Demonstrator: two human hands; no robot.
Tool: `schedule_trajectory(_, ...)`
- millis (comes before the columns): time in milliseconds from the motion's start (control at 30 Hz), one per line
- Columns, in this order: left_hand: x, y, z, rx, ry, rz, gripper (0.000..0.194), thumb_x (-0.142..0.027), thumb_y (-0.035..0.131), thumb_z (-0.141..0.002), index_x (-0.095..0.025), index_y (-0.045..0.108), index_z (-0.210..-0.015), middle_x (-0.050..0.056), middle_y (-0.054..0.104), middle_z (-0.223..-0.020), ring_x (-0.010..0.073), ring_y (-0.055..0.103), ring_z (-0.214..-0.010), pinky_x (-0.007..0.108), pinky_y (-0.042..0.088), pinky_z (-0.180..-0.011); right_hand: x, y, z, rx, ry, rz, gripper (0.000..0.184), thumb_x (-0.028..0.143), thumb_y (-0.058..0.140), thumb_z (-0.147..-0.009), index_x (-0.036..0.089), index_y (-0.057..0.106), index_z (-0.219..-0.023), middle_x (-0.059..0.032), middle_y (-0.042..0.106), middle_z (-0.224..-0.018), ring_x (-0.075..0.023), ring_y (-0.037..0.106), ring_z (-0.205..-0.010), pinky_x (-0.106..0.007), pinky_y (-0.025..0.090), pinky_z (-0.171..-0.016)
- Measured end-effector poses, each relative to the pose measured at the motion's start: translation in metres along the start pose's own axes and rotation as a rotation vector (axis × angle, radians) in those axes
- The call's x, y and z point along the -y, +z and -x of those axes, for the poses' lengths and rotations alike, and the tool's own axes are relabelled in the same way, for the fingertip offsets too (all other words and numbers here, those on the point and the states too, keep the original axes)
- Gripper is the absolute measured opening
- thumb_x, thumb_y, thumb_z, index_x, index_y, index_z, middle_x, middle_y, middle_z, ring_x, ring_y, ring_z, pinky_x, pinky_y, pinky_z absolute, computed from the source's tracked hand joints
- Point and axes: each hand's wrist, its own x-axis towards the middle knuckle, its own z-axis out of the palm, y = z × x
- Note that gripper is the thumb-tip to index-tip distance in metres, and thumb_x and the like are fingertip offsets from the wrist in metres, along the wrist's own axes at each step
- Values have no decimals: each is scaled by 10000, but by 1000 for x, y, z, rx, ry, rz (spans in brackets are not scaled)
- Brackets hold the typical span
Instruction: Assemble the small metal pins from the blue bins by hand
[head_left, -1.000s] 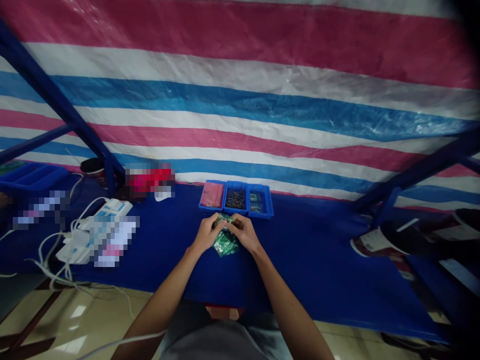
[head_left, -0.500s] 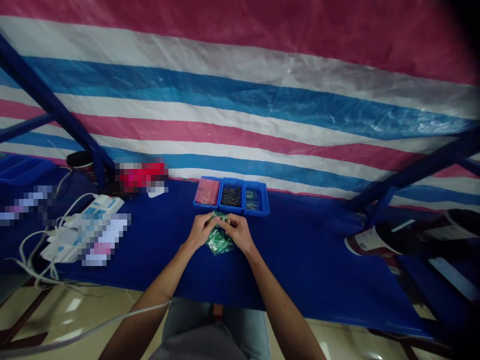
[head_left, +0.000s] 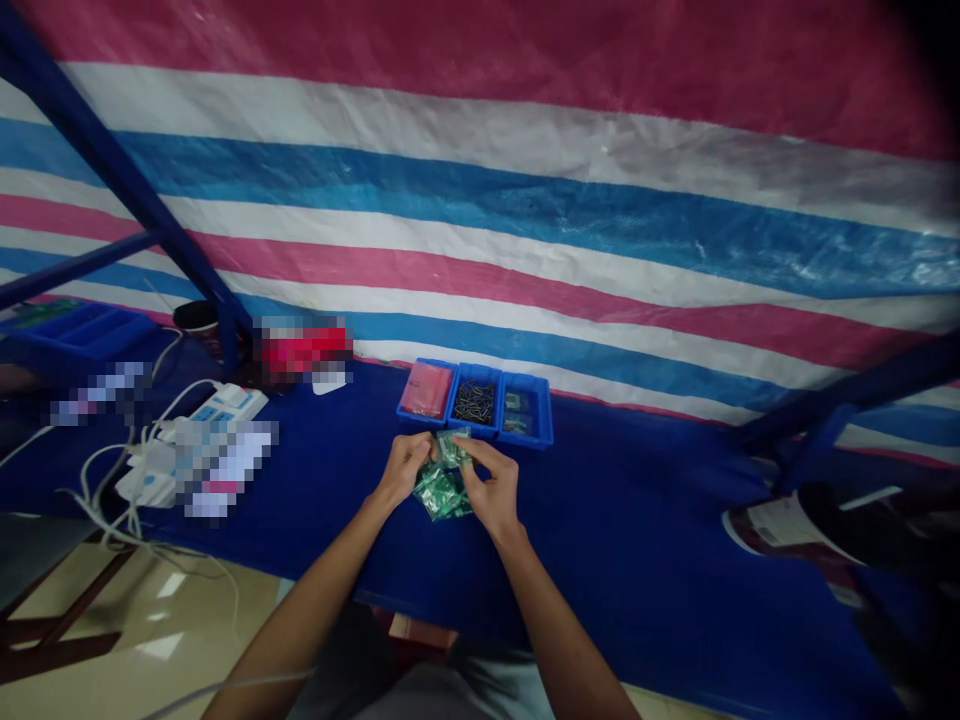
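In front of me, my left hand [head_left: 407, 468] and my right hand [head_left: 495, 485] are both closed, pinching a small clear plastic bag [head_left: 453, 448] with a greenish look from opposite sides. What lies inside the bag is too small to make out. Just beneath it, a pile of shiny green plastic packets [head_left: 442, 497] rests on the blue table. Beyond my hands stand three joined blue bins: pink packets [head_left: 427, 388] fill the left one, dark screws [head_left: 474, 402] the middle one, and a few small clear bags [head_left: 516, 405] lie in the right one.
White power strips [head_left: 217, 410] with tangled cables lie on the left, beside a blurred-out paper [head_left: 232, 470]. A dark tub [head_left: 780, 525] stands at the right. Blue frame bars [head_left: 135, 190] rise before a striped tarp. Another blue tray [head_left: 94, 330] sits far left.
My right hand has opened out from the left, and the small bag now shows stretched between them above the pile. The whole view has shifted slightly.
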Motion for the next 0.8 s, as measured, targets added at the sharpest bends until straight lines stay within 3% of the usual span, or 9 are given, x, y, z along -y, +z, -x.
schedule_trajectory(200, -2, 1, 2, -58, -37, -15, 505, -561, 529, -929, -160, 478, -626, -35, 381, -549, 98, 328, -517, 251, 242, -517, 2, 5, 3, 139, -172, 72, 452, 147, 469, -914, 312, 677, -1280, -36, 692, -1220, -251, 647, -1118, -405, 501, -981)
schedule_trajectory(267, -3, 1, 2, -86, -28, -24, 474, -516, 551, -931, -161, 472, -627, -36, 377, -559, 99, 332, -527, 249, 250, -523, 5, 5, 4, 155, -145, 69, 475, 186, 449, -934, 296, 603, -1370, -47, 686, -1209, -248, 659, -1055, -396, 508, -942)
schedule_trajectory(367, -4, 1, 3, -85, -23, -38, 462, -497, 560, -930, -161, 474, -625, -30, 385, -569, 103, 346, -534, 251, 255, -526, 8, 9, 3, 101, 12, 22, 470, 314, 504, -960, 267, 519, -1427, -60, 697, -1107, -218, 670, -853, -344, 528, -796)
schedule_trajectory(500, -2, 1, 3, -92, -44, -47, 478, -522, 557, -926, -171, 448, -621, -34, 371, -559, 104, 345, -521, 253, 250, -516, 1, 18, -2, 26, 187, -116, 336, 435, 627, -910, 220, 611, -1167, -35, 675, -863, -168, 611, -672, -269, 474, -602)
schedule_trajectory(567, -1, 1, 4, -83, -35, -53, 475, -523, 560, -924, -171, 449, -626, -35, 382, -554, 103, 355, -516, 252, 253, -517, -4, 19, -4, 41, 209, -183, 259, 458, 615, -918, 202, 624, -952, -1, 609, -701, -137, 538, -573, -252, 422, -545)
schedule_trajectory(633, -2, 1, 3, -48, -18, -64, 453, -511, 566, -926, -165, 480, -646, -33, 417, -556, 105, 381, -518, 250, 266, -523, -8, 17, -6, 47, 215, -224, 296, 471, 620, -914, 194, 595, -813, 19, 548, -618, -116, 473, -522, -245, 386, -524)
schedule_trajectory(800, -8, 1, 3, 31, -1, -91, 437, -482, 534, -951, -153, 535, -663, -21, 486, -566, 111, 427, -527, 245, 308, -547, -10, 7, -10, 141, 279, -303, 367, 520, 687, -850, 195, 555, -743, 24, 542, -607, -116, 473, -524, -239, 372, -509)
